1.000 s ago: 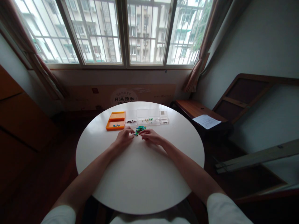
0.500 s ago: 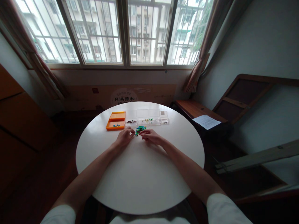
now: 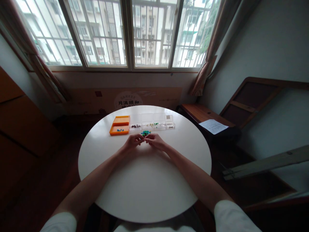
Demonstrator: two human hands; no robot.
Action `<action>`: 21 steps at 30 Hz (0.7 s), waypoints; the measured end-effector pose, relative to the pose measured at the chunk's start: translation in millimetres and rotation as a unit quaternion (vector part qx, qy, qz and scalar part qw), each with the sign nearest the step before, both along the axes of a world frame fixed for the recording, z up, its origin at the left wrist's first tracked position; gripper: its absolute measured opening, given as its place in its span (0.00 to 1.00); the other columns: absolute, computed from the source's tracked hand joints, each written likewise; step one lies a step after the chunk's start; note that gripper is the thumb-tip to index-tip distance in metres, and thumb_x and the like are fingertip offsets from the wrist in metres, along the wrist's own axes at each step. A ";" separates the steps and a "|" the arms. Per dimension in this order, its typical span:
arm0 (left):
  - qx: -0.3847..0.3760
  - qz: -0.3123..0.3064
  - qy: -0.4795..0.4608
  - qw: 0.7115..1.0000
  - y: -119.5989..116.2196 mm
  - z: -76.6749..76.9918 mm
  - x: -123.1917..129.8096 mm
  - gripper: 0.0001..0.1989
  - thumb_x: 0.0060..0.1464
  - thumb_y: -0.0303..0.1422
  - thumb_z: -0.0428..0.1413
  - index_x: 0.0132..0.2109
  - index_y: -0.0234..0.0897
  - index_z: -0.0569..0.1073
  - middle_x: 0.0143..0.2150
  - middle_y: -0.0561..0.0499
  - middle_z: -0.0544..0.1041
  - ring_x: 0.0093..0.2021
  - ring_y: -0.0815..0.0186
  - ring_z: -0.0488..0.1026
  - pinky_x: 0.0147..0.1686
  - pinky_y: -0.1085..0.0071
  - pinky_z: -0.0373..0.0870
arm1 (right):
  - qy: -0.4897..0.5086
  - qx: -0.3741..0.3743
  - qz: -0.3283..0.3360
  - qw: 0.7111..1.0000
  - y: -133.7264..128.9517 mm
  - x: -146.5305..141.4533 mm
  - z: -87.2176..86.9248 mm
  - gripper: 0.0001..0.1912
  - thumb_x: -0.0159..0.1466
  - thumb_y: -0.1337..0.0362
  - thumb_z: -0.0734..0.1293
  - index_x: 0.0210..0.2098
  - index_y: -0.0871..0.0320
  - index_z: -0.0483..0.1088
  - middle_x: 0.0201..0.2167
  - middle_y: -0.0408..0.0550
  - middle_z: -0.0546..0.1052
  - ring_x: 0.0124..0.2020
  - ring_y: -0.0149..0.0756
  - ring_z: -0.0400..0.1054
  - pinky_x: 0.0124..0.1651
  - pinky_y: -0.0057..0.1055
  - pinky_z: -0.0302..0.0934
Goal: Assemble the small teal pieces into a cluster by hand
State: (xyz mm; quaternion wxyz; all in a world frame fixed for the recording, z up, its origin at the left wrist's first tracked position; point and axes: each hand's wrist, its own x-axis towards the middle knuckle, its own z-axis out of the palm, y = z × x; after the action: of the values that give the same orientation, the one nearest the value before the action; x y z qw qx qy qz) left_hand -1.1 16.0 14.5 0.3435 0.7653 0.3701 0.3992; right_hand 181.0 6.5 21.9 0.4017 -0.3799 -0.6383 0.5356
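Note:
My left hand (image 3: 134, 140) and my right hand (image 3: 154, 141) meet fingertip to fingertip just in front of a small pile of green and blue pieces (image 3: 145, 132). Both are pinched closed; whatever lies between the fingertips is too small to name. Behind the left hand, an orange box (image 3: 120, 119) stands open with several blue pieces (image 3: 120, 130) in it. Beside it, clear plastic boxes (image 3: 159, 126) with raised lids hold dark pieces (image 3: 135, 126), pale pieces (image 3: 151, 124) and green pieces (image 3: 156, 124).
The round white table (image 3: 145, 180) carries all of this. At the right, beyond the table, a sheet of paper (image 3: 213, 126) lies on a wooden bench (image 3: 196, 111). A large carton (image 3: 96, 96) stands under the window.
My left hand has moved right and slightly nearer to me, and its fingertips now meet those of my right hand. My right hand has barely shifted.

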 end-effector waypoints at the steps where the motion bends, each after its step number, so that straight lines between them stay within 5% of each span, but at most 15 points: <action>1: -0.001 -0.004 0.001 1.000 -0.6 0.7 0.2 0.17 0.48 0.44 0.57 0.31 0.31 0.74 0.27 0.48 0.76 0.21 0.72 0.69 0.20 0.78 0.67 | -0.005 0.003 0.004 1.000 -0.1 0.5 0.7 0.19 0.50 0.52 0.70 0.30 0.64 0.73 0.21 0.43 0.70 0.21 0.25 0.59 0.23 0.24 0.52; 21: 0.008 0.015 -0.006 1.000 -2.1 3.0 0.4 0.11 0.49 0.36 0.57 0.33 0.31 0.74 0.25 0.48 0.76 0.23 0.70 0.72 0.22 0.77 0.68 | -0.003 -0.012 0.010 1.000 0.9 2.4 1.8 0.18 0.51 0.53 0.69 0.28 0.64 0.72 0.20 0.42 0.69 0.19 0.24 0.57 0.22 0.23 0.50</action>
State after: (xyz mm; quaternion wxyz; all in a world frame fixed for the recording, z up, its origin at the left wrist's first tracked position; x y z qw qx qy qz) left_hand -0.7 13.9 17.4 0.3341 0.7597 0.3763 0.4118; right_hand 183.4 7.4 23.7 0.3896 -0.3796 -0.6367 0.5466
